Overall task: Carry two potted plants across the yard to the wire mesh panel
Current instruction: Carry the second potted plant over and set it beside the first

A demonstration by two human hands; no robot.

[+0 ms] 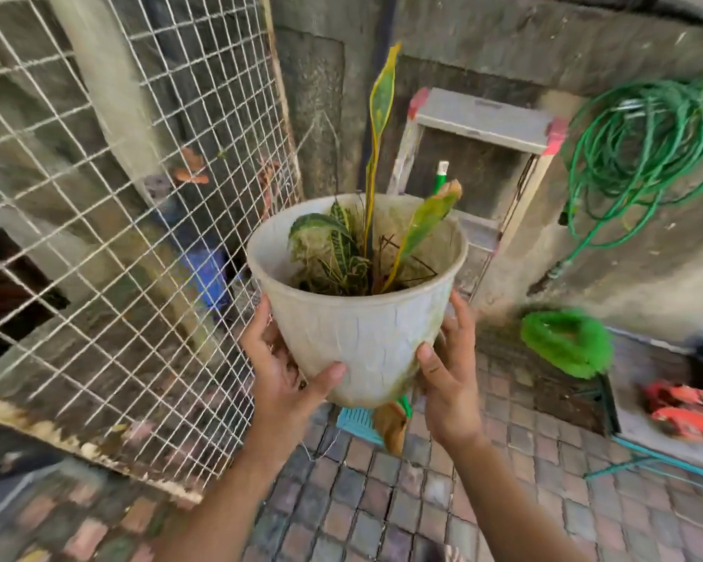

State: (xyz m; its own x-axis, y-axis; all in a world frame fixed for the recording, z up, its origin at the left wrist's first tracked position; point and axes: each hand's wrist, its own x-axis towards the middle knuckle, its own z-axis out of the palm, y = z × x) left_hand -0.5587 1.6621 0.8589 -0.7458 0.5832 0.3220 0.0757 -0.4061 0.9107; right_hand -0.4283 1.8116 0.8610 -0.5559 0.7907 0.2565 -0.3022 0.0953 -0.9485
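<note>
A white plastic pot [362,330] with a green-and-yellow leafy plant [378,188] is held up in mid-air at chest height. My left hand [285,367] grips the pot's lower left side, thumb across the front. On the lower right side my right hand [447,375] holds it, fingers wrapped behind. The white wire mesh panel [130,237] leans against the wall just to the left of the pot, its wooden bottom edge on the paving. Only one potted plant is in view.
A stepladder [483,127] stands behind the pot against the stained wall. A green hose [642,148] hangs coiled at the right, and another green coil [565,342] lies on the ground. A teal basket [358,423] sits below the pot. Red tools [686,407] lie at far right.
</note>
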